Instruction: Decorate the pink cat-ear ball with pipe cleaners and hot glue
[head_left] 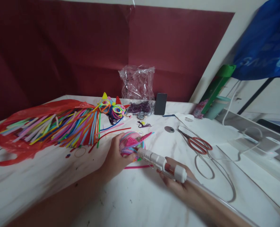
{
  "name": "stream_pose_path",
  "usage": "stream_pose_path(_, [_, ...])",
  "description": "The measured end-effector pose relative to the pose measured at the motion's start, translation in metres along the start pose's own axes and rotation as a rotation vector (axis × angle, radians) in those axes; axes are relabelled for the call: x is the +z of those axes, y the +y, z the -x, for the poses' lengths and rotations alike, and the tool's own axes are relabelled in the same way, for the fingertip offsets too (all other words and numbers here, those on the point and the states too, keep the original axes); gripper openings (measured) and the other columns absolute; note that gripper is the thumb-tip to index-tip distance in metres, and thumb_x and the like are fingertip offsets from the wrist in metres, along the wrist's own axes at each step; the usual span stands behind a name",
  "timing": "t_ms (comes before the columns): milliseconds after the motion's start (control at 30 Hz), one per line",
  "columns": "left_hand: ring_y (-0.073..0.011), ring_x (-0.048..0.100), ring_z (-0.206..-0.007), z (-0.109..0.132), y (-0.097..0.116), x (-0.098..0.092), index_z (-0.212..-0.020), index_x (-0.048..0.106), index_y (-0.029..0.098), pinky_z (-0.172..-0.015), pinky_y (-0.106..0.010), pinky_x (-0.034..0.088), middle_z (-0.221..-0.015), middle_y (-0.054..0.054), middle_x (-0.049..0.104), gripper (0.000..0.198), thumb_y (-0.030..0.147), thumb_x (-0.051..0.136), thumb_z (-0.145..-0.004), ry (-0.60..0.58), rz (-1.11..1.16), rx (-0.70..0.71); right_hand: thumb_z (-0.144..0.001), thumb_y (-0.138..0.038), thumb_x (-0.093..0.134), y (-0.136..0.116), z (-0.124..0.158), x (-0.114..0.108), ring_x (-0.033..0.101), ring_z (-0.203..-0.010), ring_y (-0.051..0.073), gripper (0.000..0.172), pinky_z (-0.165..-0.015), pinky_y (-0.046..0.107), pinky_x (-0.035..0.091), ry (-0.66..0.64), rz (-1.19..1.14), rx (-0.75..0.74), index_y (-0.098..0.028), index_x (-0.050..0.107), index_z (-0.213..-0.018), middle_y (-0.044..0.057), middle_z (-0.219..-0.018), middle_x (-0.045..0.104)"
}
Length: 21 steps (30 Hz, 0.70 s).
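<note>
My left hand (118, 157) is closed around a pink and striped pipe-cleaner figure (128, 140), holding it just above the table. A pointed pink piece sticks out from the figure to the right. My right hand (175, 179) grips a white hot glue gun (156, 160), fingers wrapped round its body. The gun's nozzle reaches the near right side of the figure; whether it touches I cannot tell. A clear glue stick (215, 195) runs out of the gun's back end along my right forearm. Below the figure a pink pipe cleaner (140, 167) lies on the table.
On the left, a red plastic bag (19, 138) carries many coloured pipe cleaners (66, 126). Two finished-looking pipe-cleaner heads (117, 109) sit behind them. A clear bag (138, 85) and a phone (161, 104) stand farther back. Orange-handled scissors (198, 144) and a white cable (231, 189) lie right.
</note>
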<state>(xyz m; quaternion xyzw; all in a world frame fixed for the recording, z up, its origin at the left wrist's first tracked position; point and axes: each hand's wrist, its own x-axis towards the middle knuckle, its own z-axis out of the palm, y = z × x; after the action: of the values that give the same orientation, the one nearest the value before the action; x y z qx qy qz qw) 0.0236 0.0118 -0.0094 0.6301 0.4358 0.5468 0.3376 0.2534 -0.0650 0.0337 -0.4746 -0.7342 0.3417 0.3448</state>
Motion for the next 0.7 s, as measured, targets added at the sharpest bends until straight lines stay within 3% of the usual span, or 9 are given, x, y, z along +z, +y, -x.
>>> stream_pose_path(233, [-0.0313, 0.054, -0.120, -0.0010, 0.0015, 0.0004, -0.126, 0.049, 0.025, -0.100, -0.047, 0.047, -0.130, -0.011, 0.054, 0.075, 0.015, 0.079, -0.058, 0.015, -0.033, 0.007, -0.086, -0.033, 0.050, 0.0002, -0.0008, 0.0030, 0.035, -0.056, 0.011, 0.022, -0.049, 0.024, 0.031, 0.011, -0.015, -0.016, -0.022, 0.039, -0.071, -0.005, -0.064, 0.037])
stream_pose_path(700, [-0.0353, 0.057, -0.117, -0.0050, -0.0034, -0.0014, -0.125, 0.051, 0.026, -0.102, -0.053, 0.045, -0.127, -0.013, 0.058, 0.074, 0.024, 0.081, -0.057, 0.097, -0.059, -0.064, -0.087, -0.034, 0.049, 0.0065, -0.0006, 0.0000, 0.039, -0.055, 0.012, 0.021, -0.048, 0.025, 0.032, 0.014, -0.011, -0.008, -0.022, 0.043, -0.071, -0.003, -0.063, 0.043])
